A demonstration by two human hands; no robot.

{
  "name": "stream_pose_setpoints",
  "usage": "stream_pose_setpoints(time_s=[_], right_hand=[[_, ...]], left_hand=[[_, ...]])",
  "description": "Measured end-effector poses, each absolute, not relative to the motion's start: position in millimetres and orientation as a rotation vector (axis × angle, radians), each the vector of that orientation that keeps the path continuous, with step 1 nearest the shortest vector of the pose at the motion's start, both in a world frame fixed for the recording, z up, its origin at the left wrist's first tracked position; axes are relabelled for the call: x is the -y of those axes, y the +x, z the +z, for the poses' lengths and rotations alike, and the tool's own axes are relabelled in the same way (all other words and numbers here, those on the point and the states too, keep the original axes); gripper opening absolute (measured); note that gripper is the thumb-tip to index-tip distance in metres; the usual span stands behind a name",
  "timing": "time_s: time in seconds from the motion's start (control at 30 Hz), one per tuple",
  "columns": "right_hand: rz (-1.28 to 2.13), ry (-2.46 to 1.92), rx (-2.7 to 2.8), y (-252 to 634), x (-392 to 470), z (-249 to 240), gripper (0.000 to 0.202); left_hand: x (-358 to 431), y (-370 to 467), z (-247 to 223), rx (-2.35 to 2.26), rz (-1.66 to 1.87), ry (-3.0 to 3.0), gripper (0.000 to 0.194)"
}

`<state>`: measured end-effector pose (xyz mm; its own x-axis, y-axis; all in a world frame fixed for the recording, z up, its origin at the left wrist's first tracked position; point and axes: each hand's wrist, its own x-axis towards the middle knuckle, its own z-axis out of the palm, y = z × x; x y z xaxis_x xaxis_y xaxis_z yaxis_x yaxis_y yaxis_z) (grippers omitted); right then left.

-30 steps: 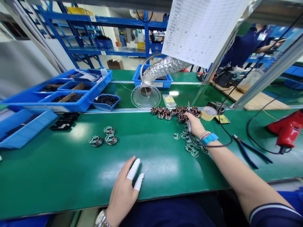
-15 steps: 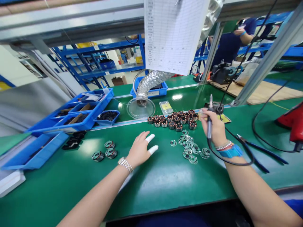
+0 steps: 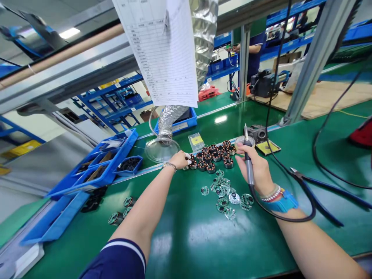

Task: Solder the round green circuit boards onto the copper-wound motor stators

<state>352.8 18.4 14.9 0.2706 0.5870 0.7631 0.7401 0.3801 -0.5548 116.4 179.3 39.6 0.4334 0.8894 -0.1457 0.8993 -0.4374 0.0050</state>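
Observation:
My left hand [image 3: 179, 159], with white finger cots on two fingertips, is at the left end of a cluster of copper-wound motor stators [image 3: 215, 155]. Its fingers are closed on a stator there, mostly hidden by the hand. My right hand [image 3: 259, 170] grips a soldering iron [image 3: 249, 166], tip pointing up, beside a small clear round dish [image 3: 250, 142]. Round green circuit boards [image 3: 222, 190] lie loosely piled between my hands. Past my left forearm are stators with boards on top [image 3: 115, 218], partly covered by the arm.
Blue parts bins [image 3: 112, 170] stand at left. A clear fume hood [image 3: 158, 155] on a foil duct sits behind the stators. Blue-handled cutters [image 3: 322, 193] and the iron's cable lie at right, near a soldering stand [image 3: 258, 133]. A person [image 3: 255, 50] stands beyond the bench.
My left hand has moved forward from over the bare bench to the stators, and its fingers have closed. My right hand still holds the soldering iron. The view has shifted and tilted.

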Motion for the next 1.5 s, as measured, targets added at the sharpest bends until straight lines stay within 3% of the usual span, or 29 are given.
stream_pose_setpoints(time_s=[0.33,0.53,0.73,0.93,1.13,1.5], right_hand=[[-0.15,-1.271,1.404,345,-12,19,0.028],[-0.067,-1.259,1.326,341,0,31,0.034],[-0.049,-1.176,1.281,340,7,38,0.033],[0.014,-1.212,1.174,353,5,36,0.034],[0.051,-1.223,1.141,356,10,39,0.035],[0.05,-1.2,1.198,352,6,36,0.032]], left_hand=[[-171,90,34,-1.61,-0.225,2.558,0.025],[-157,62,59,-1.562,-0.299,2.584,0.026],[-157,131,74,-1.287,-0.13,2.792,0.041],[-175,203,49,-1.03,-0.098,2.858,0.034],[-196,216,38,-1.042,-0.167,2.828,0.019],[-191,215,22,-1.235,-0.317,2.766,0.028]])
